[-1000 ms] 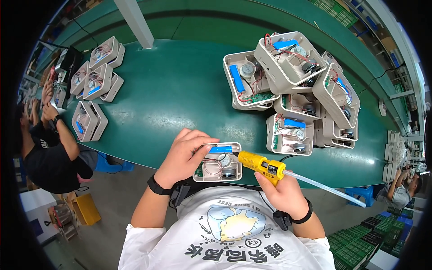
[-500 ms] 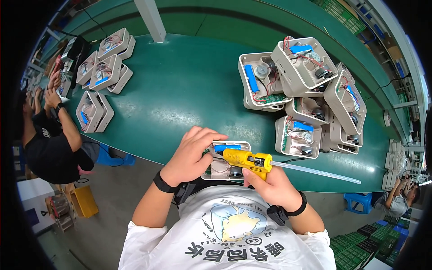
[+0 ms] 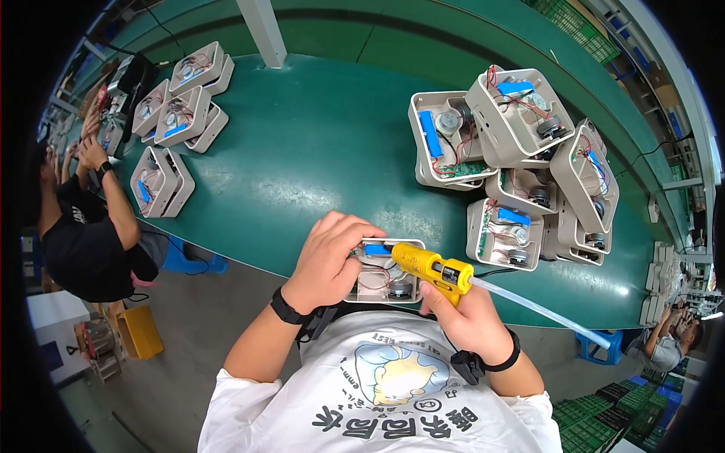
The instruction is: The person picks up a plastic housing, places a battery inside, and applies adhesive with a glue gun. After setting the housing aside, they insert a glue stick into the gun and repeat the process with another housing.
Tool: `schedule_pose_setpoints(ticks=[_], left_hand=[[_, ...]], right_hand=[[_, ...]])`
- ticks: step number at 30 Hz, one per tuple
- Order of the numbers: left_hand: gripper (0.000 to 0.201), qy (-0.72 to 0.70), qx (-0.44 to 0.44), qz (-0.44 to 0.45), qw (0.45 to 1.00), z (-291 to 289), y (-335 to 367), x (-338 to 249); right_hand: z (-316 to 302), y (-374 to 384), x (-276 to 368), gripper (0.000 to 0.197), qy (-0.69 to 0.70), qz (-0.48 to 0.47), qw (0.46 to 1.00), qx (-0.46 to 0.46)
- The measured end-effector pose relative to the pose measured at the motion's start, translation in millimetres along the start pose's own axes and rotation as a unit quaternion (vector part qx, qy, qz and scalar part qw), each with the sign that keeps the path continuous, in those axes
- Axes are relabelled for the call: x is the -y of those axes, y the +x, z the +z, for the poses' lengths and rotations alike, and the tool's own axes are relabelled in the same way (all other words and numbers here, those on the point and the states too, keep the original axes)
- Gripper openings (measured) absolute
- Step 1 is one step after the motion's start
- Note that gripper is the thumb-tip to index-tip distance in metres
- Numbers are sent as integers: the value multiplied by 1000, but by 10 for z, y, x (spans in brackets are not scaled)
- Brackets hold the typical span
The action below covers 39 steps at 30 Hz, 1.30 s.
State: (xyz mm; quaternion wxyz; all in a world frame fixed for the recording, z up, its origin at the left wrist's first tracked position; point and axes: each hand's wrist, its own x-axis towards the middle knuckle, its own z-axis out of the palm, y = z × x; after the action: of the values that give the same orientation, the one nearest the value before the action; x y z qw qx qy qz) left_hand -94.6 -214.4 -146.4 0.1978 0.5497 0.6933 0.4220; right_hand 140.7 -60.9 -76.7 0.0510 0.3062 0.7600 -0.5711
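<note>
My right hand (image 3: 474, 323) is wrapped round the grip of a yellow hot glue gun (image 3: 430, 268). A long clear glue stick (image 3: 544, 311) juts out of its back toward the lower right. The gun's dark nozzle points left, near the right end of a blue battery (image 3: 375, 250). That battery lies in a beige plastic housing (image 3: 420, 290) at the near table edge, with a round dark part (image 3: 400, 289) and wires inside. My left hand (image 3: 330, 260) grips the housing's left side, fingers stretched across its far rim and thumb bent inward. Its palm hides the housing's left part.
Stacked beige housings (image 3: 521, 151) with batteries and wires stand on the green table (image 3: 302, 151) at right. More housings (image 3: 181, 113) sit at far left, near a person in black (image 3: 91, 241). A grey post (image 3: 262, 34) rises at the back; blue stools (image 3: 192, 262) stand below the edge.
The glue gun has moved a little to the right, and its rear has dipped with the glue stick. More of the housing's inside shows. My left hand keeps its grip.
</note>
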Motion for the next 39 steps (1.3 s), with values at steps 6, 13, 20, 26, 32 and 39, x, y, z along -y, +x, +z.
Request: schedule_pose_setpoints(ticks=[6,13,20,26,32,39], left_hand=[[55,4,-42,15,999,44,-47,22],[49,1,-69,8,998,75,-72,38],[42,-1,-66,5,998,51,-46,19],[42,-3,-67,3,998,70,-55,31],[49,-1,-66,7,998,63,-77,19],[47,-20,-80,15,996,56,-89,58]], right_hand=[[107,108,-118,31,-77,-124,989,-24],[-13,-12,-50,33,54,-40,998,21],[17,47,-2,30,93,11,995,32],[33,83,52,28,52,45,997,37],[46,8,8,27,18,-2,1000,-1],[39,94,53,32,-7,-24,1000,5]])
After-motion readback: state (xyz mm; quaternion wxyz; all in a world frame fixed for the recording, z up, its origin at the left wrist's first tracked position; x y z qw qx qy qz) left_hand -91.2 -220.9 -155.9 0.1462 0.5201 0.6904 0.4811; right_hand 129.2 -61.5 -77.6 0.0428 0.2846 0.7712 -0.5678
